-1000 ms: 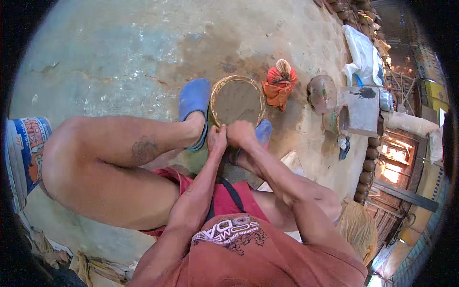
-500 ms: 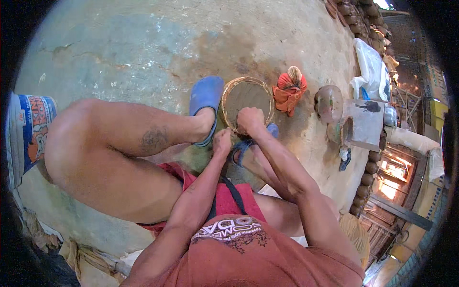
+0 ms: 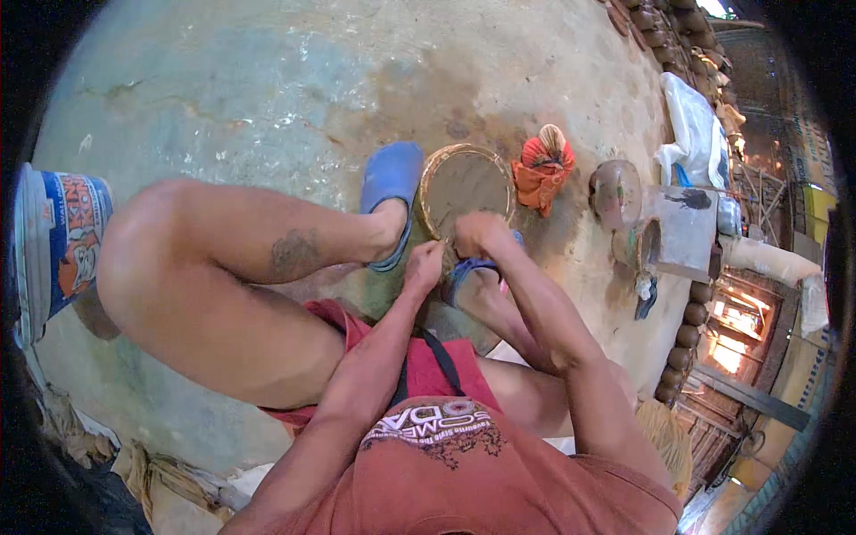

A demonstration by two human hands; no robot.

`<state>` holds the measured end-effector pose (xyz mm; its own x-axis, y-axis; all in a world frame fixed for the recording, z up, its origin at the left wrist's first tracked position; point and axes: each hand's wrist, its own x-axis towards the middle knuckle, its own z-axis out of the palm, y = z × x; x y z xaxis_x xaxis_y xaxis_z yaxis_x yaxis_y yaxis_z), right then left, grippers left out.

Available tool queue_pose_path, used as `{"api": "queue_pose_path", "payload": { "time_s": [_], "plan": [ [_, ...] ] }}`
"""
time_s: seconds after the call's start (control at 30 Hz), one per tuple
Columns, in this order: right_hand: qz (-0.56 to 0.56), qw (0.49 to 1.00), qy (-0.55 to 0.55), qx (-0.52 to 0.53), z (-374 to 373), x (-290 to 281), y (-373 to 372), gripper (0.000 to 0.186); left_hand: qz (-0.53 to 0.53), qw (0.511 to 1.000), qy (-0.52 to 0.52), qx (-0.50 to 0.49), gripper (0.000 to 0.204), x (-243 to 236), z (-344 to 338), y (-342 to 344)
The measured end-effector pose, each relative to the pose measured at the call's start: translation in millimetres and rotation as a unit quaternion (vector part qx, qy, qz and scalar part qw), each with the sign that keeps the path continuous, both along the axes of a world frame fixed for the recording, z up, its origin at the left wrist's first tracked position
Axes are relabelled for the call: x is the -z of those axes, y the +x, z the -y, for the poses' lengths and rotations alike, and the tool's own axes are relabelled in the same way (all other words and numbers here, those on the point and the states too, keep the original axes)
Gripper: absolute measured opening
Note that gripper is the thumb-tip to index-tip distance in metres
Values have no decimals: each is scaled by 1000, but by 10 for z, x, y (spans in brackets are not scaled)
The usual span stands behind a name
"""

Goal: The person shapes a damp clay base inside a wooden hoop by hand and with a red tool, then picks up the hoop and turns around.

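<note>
Between my blue-clogged feet is a round, shallow form [image 3: 465, 189] with a light, rough rim and a smooth grey-brown surface that looks like wet clay. At its near edge, my left hand [image 3: 425, 266] is closed, with the fingertips pinched by the rim. Right beside it, my right hand [image 3: 482, 234] is curled over the near right part of the rim, knuckles up. Whatever lies between the fingers of either hand is hidden or too small to name. A blue clog [image 3: 392, 183] on my left foot stands close against the form's left side.
To the right of the form sits an orange-red cloth bundle [image 3: 544, 169] tied at the top. Farther right are a brownish rounded pot [image 3: 615, 192], an open-mouthed vessel [image 3: 649, 241] and a grey board [image 3: 685, 218]. A blue-labelled bucket [image 3: 67, 241] stands at far left.
My right hand has drawn back from the clay surface to the near rim. My left hand has shifted slightly right, closer to it. The whole view has moved a little.
</note>
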<state>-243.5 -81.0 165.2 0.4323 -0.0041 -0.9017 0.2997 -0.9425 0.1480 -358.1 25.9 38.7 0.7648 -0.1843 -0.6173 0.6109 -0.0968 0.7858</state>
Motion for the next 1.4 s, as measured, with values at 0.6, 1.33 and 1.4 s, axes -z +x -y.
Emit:
{"api": "queue_pose_path", "payload": {
  "time_s": [0.6, 1.33, 1.4],
  "plan": [
    [27, 992, 107, -65, 25, 102, -572, 27, -13, 990, 129, 60, 39, 162, 96, -247],
    [740, 584, 312, 118, 793, -3332, -1162, 34, 259, 867, -418, 78, 72, -3028, 114, 1718],
    [847, 510, 150, 17, 1081, -3686, -1592, 41, 237, 906, -350, 34, 63, -2866, -130, 2005]
  ]
}}
